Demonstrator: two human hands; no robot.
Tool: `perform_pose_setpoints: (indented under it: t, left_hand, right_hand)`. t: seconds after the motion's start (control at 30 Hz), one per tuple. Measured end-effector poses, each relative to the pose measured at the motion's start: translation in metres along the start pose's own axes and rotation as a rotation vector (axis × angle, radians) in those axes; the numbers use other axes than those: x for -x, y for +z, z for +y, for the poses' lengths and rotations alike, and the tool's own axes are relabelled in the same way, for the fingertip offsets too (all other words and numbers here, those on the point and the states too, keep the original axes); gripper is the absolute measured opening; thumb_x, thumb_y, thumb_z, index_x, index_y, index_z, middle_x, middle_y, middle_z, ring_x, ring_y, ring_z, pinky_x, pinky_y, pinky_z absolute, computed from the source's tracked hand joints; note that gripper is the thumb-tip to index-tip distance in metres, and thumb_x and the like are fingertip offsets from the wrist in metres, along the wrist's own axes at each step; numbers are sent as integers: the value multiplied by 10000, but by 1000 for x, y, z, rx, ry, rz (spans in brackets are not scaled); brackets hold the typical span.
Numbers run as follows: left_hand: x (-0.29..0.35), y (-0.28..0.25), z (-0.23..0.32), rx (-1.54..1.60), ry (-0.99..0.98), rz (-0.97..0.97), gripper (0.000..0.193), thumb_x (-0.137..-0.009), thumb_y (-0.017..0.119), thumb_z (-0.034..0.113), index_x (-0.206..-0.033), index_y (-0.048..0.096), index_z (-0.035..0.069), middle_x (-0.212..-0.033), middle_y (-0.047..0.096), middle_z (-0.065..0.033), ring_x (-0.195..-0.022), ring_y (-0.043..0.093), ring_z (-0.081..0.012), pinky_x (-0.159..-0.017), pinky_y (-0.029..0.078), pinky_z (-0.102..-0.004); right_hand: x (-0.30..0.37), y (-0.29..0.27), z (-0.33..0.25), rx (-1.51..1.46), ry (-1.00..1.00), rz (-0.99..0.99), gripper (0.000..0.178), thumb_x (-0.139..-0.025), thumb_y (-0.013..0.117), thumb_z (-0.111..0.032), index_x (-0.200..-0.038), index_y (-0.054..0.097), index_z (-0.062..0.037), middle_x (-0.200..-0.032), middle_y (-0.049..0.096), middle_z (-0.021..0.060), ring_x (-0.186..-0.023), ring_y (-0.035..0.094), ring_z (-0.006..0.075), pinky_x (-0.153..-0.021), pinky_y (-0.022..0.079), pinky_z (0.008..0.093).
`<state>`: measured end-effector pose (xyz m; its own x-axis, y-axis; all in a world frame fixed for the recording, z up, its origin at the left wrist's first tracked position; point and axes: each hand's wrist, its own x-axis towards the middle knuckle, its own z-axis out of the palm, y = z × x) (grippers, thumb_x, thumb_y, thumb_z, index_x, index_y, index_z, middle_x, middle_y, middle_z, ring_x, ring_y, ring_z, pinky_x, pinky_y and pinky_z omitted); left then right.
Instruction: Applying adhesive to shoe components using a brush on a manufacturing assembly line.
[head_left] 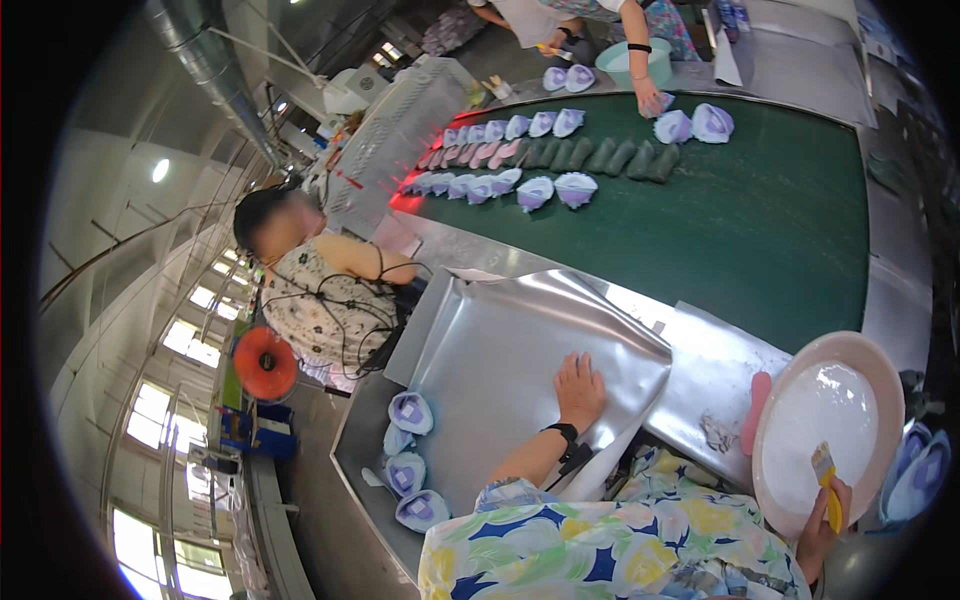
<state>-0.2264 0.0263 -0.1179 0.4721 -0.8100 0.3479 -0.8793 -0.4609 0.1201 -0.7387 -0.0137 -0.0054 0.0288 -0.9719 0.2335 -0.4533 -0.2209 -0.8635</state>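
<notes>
My left hand (pixel 580 392) lies palm down on the bare metal sheet (pixel 520 350), fingers stretched out and nothing held. In my right hand (pixel 826 510) is a brush (pixel 824 465) with a yellow handle, its pale bristles over the white liquid in a pinkish basin (pixel 768 470). A slim pink piece (pixel 755 412), shaped like a shoe sole, sits against the basin's left side. Several cupped purple-and-white pieces (pixel 410 412), looking like shoe uppers, stand along the sheet's left edge. More such purple pieces (pixel 915 475) lie right of the basin.
Beyond the sheet, a green conveyor belt (pixel 760 230) carries rows of purple-and-white pieces (pixel 575 190) and dark sole-like pieces (pixel 600 157) beside a red-lit machine (pixel 400 140). A co-worker's hand (pixel 650 100) reaches onto its far side. Another person (pixel 335 300) stands at left, near an orange fan (pixel 265 362).
</notes>
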Motion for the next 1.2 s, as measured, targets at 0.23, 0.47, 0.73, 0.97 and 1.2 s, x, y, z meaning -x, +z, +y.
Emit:
perform_pose_setpoints:
  t: [0.23, 0.47, 0.73, 0.97, 1.2]
  left_hand:
    - [-2, 8, 4, -3, -4, -67, 451, -904, 482, 245, -1299, 497, 29, -1321, 492, -233, -1256, 424, -400, -1063, 285, -527]
    - [8, 13, -15, -48, 100, -109, 429, -939, 456, 240, -1284, 497, -11, -1307, 496, -258, -1245, 431, -409, -1056, 311, -515]
    - [-3, 4, 7, 41, 61, -112, 418, -959, 449, 220, -1284, 484, -41, -1323, 475, -260, -1219, 443, -414, -1024, 343, -501]
    - [4, 7, 1, -11, 61, -64, 414, -966, 449, 228, -1290, 483, -28, -1337, 471, -241, -1211, 450, -412, -1012, 349, -496]
    - [1, -8, 12, -33, 19, -107, 404, -959, 456, 230, -1277, 504, -15, -1329, 484, -243, -1222, 450, -401, -1019, 339, -505]
  right_hand:
    - [2, -6, -11, 27, -93, 50, 185, -854, 583, 62, -1035, 593, 22, -908, 603, 138, -829, 593, 248, -745, 469, 324]
    - [-13, -9, -1, -183, 74, 126, 168, -873, 638, -8, -1039, 619, 3, -840, 650, 108, -691, 618, 197, -680, 493, 301]
    - [-43, -58, -20, -1563, 598, 290, 250, -977, 537, -275, -998, 632, -45, -672, 562, -1, -586, 509, 94, -580, 406, 240]
    - [-41, -61, -30, -1677, 687, 301, 216, -978, 511, -242, -896, 606, -66, -631, 542, -28, -504, 455, 81, -526, 363, 236]
    - [-35, -54, -29, -1571, 673, 256, 246, -995, 483, -267, -898, 605, -77, -612, 527, -42, -498, 452, 73, -520, 377, 226]
